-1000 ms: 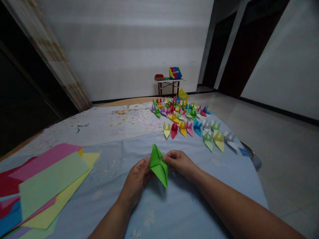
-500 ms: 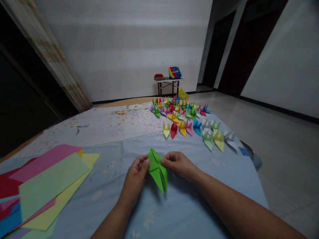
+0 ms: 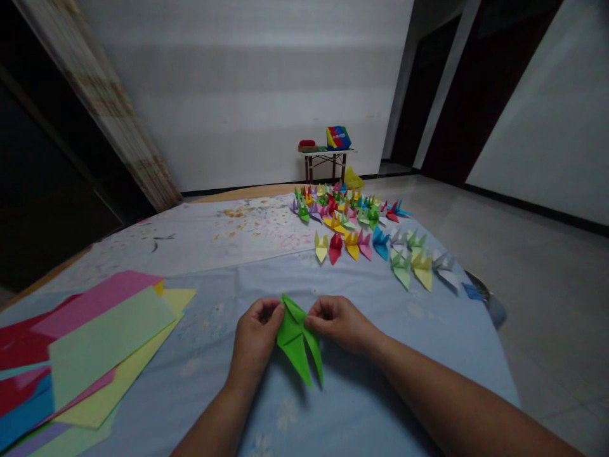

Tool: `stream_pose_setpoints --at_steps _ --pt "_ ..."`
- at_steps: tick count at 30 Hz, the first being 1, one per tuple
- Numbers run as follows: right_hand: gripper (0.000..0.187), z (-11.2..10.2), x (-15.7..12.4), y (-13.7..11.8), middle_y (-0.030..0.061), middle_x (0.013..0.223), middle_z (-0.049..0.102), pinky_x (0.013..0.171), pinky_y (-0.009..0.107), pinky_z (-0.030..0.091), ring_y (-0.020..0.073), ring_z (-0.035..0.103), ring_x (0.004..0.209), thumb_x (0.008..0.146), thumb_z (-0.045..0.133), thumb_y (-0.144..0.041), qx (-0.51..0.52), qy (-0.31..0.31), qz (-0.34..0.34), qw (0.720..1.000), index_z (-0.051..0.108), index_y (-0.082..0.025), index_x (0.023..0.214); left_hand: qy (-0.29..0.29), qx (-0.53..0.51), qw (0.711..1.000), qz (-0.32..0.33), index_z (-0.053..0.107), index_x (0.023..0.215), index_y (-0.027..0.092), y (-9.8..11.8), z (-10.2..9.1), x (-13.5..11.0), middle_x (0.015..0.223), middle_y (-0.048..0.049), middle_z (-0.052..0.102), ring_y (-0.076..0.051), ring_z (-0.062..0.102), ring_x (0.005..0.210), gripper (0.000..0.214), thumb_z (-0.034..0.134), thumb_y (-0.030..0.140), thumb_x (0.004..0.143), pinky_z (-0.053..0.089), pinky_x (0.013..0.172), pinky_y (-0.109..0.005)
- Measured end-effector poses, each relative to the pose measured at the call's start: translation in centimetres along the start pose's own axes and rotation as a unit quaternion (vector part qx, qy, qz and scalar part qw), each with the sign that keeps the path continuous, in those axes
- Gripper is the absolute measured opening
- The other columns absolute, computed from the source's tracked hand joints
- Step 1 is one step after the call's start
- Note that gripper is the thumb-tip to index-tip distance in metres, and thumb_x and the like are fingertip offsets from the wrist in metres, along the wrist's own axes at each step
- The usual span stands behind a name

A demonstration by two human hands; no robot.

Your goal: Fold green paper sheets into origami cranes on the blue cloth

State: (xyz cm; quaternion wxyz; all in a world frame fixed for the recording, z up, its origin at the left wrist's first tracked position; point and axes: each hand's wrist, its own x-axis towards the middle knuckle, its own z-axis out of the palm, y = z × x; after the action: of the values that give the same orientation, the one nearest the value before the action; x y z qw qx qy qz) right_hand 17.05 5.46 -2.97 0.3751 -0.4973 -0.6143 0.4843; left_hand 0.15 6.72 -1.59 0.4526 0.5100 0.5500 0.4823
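1. L hand (image 3: 254,336): fingers together, pinching L flap of green folded paper (image 3: 295,339)
2. R hand (image 3: 340,325): fingers together, clamped on R side of same piece
3. Green piece held btwn both hands, over pale blue cloth (image 3: 361,406), two long points aimed toward person
4. Loose colored paper sheets (image 3: 107,336) on cloth, L of L hand, not touching it
5. Rows of paper cranes (image 3: 361,244) ahead, well apart from hands
6. Small table (image 3: 326,152) beyond cranes, by wall, w/ colored box (image 3: 339,137) on top
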Motion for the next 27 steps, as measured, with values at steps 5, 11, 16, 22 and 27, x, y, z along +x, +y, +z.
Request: stream_pose_setpoints --at_steps 5,11,16,22,27 --pt "0.019 0.20 -0.16 -0.41 -0.0030 0.054 0.049 0.046 0.017 0.029 0.0062 0.039 0.049 0.071 0.061 -0.032 -0.001 0.000 -0.003 1.000 0.057 -0.013 0.069 0.004 0.035 0.999 0.022 0.061 0.073 0.015 -0.29 -0.02 -0.05 0.060 -0.0001 0.062 -0.014 0.056 0.054 0.025 0.066 0.037 0.062 0.042 0.051 -0.022" --pt "0.019 0.22 -0.20 -0.39 -0.0028 0.056 0.050 0.046 0.018 0.030 0.0066 0.040 0.050 0.072 0.060 -0.032 -0.007 -0.009 -0.011 1.000 0.058 -0.014 0.070 0.009 0.017 1.000 -0.005 0.060 0.071 0.015 -0.30 -0.10 0.06 0.058 0.0008 0.061 -0.013 0.054 0.051 0.026 0.066 0.038 0.061 0.040 0.047 -0.021" --pt "0.019 0.24 -0.27 -0.39 -0.0026 0.056 0.050 0.046 0.017 0.030 0.0064 0.040 0.050 0.071 0.062 -0.032 0.003 -0.013 -0.008 1.000 0.058 -0.013 0.069 -0.004 -0.013 1.000 -0.021 0.060 0.069 0.015 -0.55 -0.13 0.26 0.056 0.0023 0.058 -0.011 0.050 0.048 0.030 0.067 0.042 0.061 0.039 0.046 -0.020" --pt "0.024 0.14 -0.29 -0.66 -0.0038 0.052 0.048 0.044 0.017 0.027 0.0056 0.038 0.047 0.069 0.064 -0.036 0.040 -0.024 0.006 0.999 0.057 -0.013 0.067 0.000 -0.048 0.998 -0.032 0.060 0.075 0.015 -0.16 0.03 0.02 0.060 0.0014 0.060 -0.012 0.053 0.051 0.034 0.070 0.040 0.056 0.041 0.049 -0.021" --pt "0.026 0.10 -0.23 -0.76 -0.0047 0.051 0.046 0.043 0.018 0.024 0.0048 0.035 0.045 0.068 0.065 -0.037 0.065 -0.032 0.018 0.997 0.055 -0.013 0.066 0.005 -0.044 0.999 -0.028 0.060 0.075 0.015 -0.04 -0.02 0.03 0.060 0.0024 0.059 -0.011 0.051 0.050 0.030 0.068 0.039 0.059 0.041 0.048 -0.020"
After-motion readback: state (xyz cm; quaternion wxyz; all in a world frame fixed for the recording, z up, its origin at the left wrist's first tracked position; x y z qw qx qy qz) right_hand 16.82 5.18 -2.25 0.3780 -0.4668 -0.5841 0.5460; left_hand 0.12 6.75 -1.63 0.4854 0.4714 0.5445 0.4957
